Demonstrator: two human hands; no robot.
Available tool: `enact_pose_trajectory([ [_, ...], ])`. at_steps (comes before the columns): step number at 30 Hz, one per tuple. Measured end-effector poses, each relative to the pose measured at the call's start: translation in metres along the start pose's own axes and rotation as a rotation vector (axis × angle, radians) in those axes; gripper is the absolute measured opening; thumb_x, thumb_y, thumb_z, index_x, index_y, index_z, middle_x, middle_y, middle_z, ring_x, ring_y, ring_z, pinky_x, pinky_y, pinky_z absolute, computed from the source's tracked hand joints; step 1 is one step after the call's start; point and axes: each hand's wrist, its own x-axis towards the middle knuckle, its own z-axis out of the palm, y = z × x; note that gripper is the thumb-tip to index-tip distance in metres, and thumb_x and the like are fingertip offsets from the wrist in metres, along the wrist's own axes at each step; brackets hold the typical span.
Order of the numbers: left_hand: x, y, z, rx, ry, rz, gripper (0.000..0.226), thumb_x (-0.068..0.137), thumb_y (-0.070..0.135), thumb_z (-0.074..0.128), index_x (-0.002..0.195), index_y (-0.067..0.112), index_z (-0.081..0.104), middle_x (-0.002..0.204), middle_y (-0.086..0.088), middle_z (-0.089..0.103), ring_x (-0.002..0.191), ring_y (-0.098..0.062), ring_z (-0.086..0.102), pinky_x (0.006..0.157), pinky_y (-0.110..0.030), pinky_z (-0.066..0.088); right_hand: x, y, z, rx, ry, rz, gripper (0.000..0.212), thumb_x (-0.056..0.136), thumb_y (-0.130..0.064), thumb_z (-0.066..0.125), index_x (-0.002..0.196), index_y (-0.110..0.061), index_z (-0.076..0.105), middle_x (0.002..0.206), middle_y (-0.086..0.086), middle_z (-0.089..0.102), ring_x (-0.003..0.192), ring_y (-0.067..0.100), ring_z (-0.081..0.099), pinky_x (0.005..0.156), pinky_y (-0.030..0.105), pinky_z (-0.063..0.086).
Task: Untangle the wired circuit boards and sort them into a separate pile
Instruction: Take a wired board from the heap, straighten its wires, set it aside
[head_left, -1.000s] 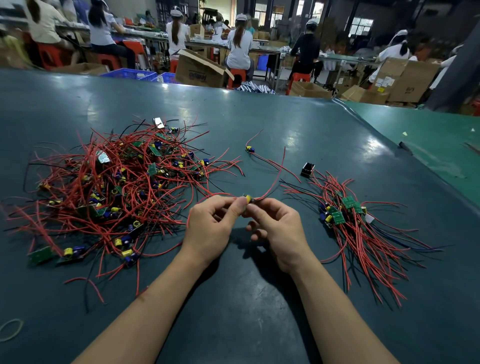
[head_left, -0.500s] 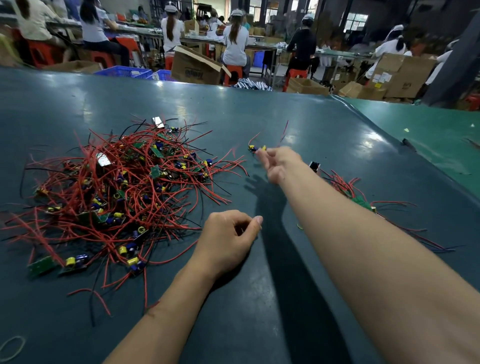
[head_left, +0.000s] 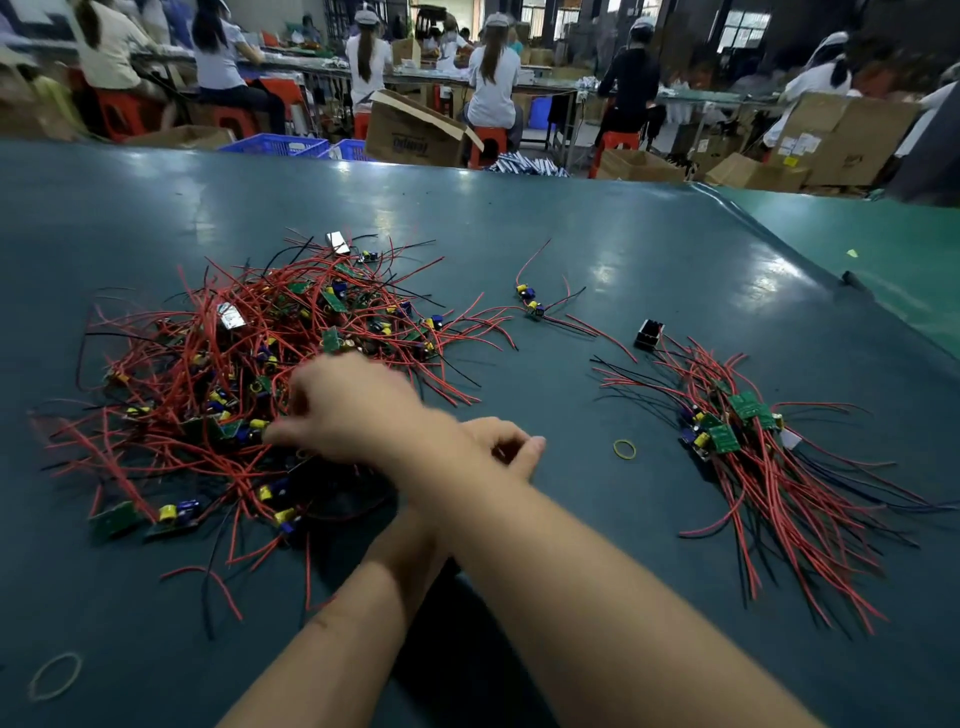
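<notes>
While blurred, right hand (head_left: 345, 410) fingertips touch the tangled pile (head_left: 218, 374).

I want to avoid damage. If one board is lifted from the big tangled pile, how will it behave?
Probably light, with floppy red wires. In the tangled pile its wires cross others, so neighbours likely drag along. The right hand reaches there.

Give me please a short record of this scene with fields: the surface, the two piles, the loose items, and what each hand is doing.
surface: dark green table
tangled pile: big heap of red-wired boards, on the left
sorted pile: smaller bundle of boards, on the right
loose boards: two wired boards lying between the piles, farther back
loose items: yellow rubber band; small black part
right hand: crossed over the left arm, reaching into the tangled pile; blurred, grip unclear
left hand: mostly hidden under the right forearm, fingers loosely curled
</notes>
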Motion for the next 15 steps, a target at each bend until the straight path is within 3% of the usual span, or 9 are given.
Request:
enact_pose_trajectory([
  [3, -0.007, 0.003, -0.003, 0.050, 0.089, 0.094, 0.017, 0.086, 0.027, 0.071, 0.076, 0.013, 0.075, 0.072, -0.002, 0.070, 0.066, -0.015, 0.061, 0.065, -0.031, 0.045, -0.012, -0.002, 0.025, -0.083, 0.046, -0.010, 0.047, 0.092, -0.047, 0.062, 0.130, -0.021, 0.050, 0.120, 0.012, 0.049, 0.107, 0.038, 0.055, 0.078, 0.043, 0.045],
  [7, -0.013, 0.008, -0.007, 0.162, 0.053, 0.178, 0.022, 0.086, 0.031, 0.064, 0.081, 0.013, 0.074, 0.079, -0.002, 0.066, 0.074, -0.022, 0.061, 0.069, -0.035, 0.046, -0.023, -0.002, 0.030, -0.079, 0.200, -0.047, 0.027, 0.095, -0.030, 0.057, 0.115, -0.013, 0.058, 0.108, 0.011, 0.053, 0.097, 0.038, 0.058, 0.066, 0.039, 0.036],
  [12, -0.018, 0.013, -0.008, 0.193, 0.042, 0.259, 0.024, 0.086, 0.030, 0.061, 0.081, 0.010, 0.073, 0.080, -0.003, 0.067, 0.075, -0.023, 0.062, 0.070, -0.040, 0.047, -0.035, -0.005, 0.027, -0.019, 0.463, 0.088, 0.023, 0.093, -0.012, 0.055, 0.115, -0.006, 0.053, 0.114, 0.015, 0.058, 0.093, 0.039, 0.063, 0.063, 0.037, 0.035],
  [15, -0.020, 0.014, -0.007, 0.241, 0.048, 0.285, 0.014, 0.089, 0.024, 0.067, 0.083, 0.012, 0.073, 0.080, 0.000, 0.066, 0.077, -0.022, 0.062, 0.071, -0.039, 0.047, -0.041, -0.010, 0.031, -0.068, 0.341, 0.006, 0.029, 0.096, -0.027, 0.054, 0.119, -0.008, 0.053, 0.115, 0.014, 0.056, 0.100, 0.038, 0.059, 0.066, 0.039, 0.035],
])
